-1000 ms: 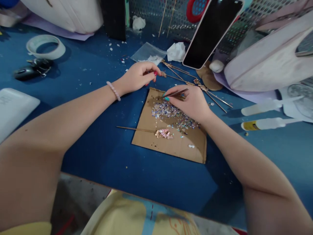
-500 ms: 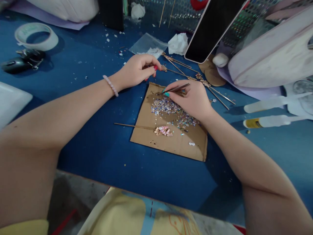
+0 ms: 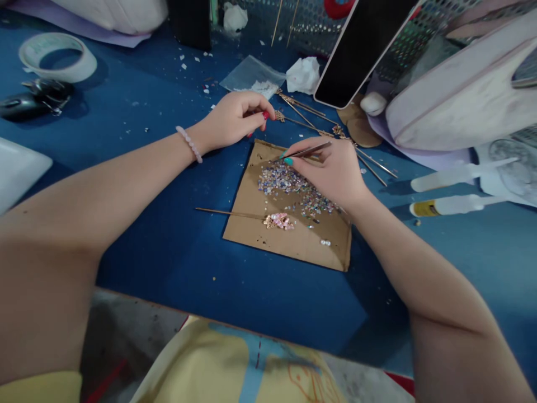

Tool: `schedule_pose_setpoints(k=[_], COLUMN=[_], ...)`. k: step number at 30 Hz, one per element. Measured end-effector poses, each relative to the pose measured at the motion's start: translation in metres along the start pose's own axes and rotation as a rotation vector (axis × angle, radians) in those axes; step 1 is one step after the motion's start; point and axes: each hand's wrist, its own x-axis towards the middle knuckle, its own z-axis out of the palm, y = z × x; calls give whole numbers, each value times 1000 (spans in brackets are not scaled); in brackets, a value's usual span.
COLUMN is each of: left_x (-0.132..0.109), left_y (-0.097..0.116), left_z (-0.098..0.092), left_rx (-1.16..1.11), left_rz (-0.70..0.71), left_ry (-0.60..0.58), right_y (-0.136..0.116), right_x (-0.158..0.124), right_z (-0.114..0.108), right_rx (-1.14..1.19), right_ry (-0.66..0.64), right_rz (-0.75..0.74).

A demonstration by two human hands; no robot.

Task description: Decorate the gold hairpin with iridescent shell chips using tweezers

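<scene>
Tweezers (image 3: 308, 150) are held in my right hand (image 3: 335, 170), their tip over the top part of a cardboard piece (image 3: 247, 224). Just below the tip lies a spread of small shiny rhinestones (image 3: 283, 178). A gold hairpin with pink stones (image 3: 279, 221) rests across the lower cardboard, its stem pointing left past the edge. Beyond the cardboard's upper left corner, my left hand (image 3: 235, 118) has curled fingers beside the ornate end of a gold hairpin (image 3: 279, 116); whether the fingertips grip it is unclear. Two pearly beads (image 3: 325, 242) sit at the lower right.
Several gold hairpins (image 3: 375, 161) lie behind my right hand. A plastic bag (image 3: 251, 75), crumpled tissue (image 3: 302, 75) and leaning phone (image 3: 361, 50) stand farther back. Tape (image 3: 59, 57) is at the far left, and two white bottles (image 3: 447, 206) are at the right.
The tweezers have shifted slightly right and up relative to the stones, with my right hand still around them. My left hand looks unchanged. The whole view has shifted a little.
</scene>
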Motion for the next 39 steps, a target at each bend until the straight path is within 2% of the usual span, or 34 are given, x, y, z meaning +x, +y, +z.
schedule_pose_setpoints(k=[5,10,14,18,22,27,39], left_x=[-1,-3,-7,-13,-15,-14,-15], left_y=[1,4,15,27,28,25,34], left_z=[2,1,-3,-2,2,2,-2], left_rx=[-9,-28,-38,44,131,182,230], left_rz=[32,60,153,211,167,131,104], left_ry=[18,7,-9,-60,-131,-130,-134], right_y=[-8,-18,-20,-18,-13,-10,-13], right_x=[-33,-77,-95,-101,-102,-101,-98], right_z=[-18,-33,-36,-38,-38,-37,-40], right_rx=[44,86,89,81,79,106,97], right_ry=[55,33,-3,-33,-48,-89,-147], right_rz=[7,2,-15,-83,-160,-180,-212])
